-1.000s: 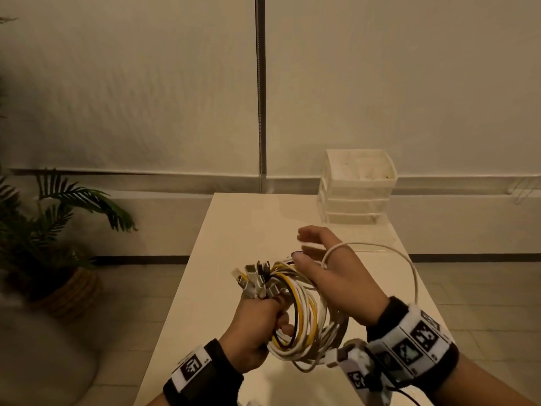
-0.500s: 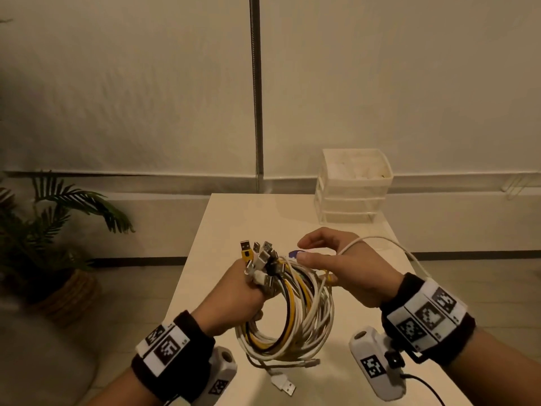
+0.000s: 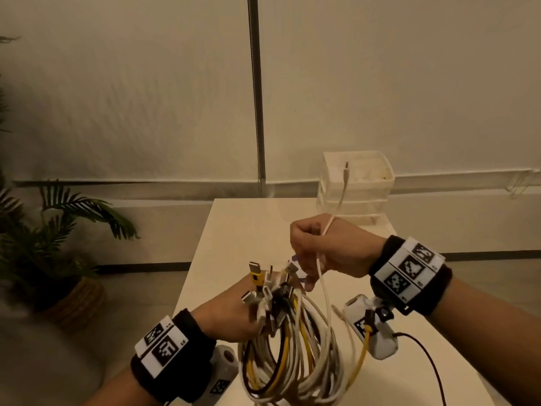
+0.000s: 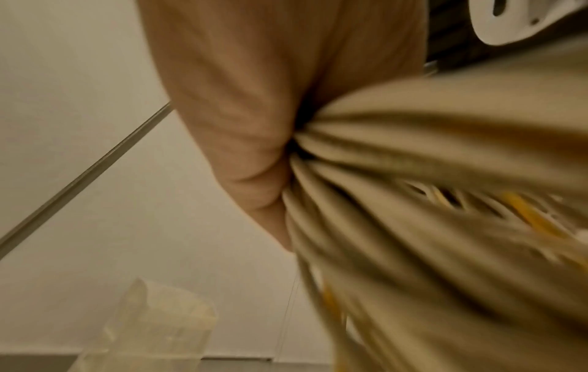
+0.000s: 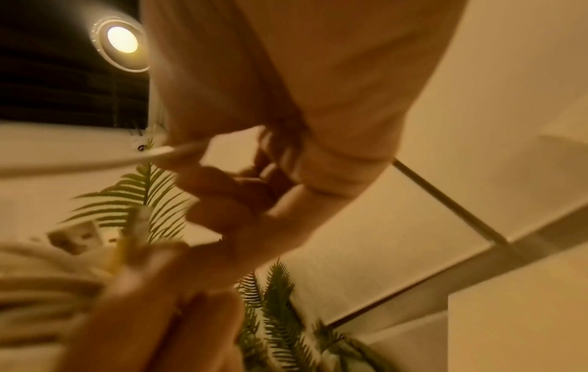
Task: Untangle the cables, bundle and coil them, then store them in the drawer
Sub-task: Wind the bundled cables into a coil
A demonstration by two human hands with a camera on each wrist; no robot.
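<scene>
Many limp, light cables (image 3: 295, 356) are clenched at lower centre by the left hand (image 3: 231, 315); one loose white cable (image 3: 322, 276) is pinched by the right hand (image 3: 325, 250); best gripped near the plugs.

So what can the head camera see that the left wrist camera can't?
Only the head view shows the right hand pulling a loose white cable, the plug ends, the table and the potted plant. Only the left wrist view shows a ceiling light. Both show the left hand gripping the cable bundle, plus the drawer unit, blurry in the wrist view.
</scene>
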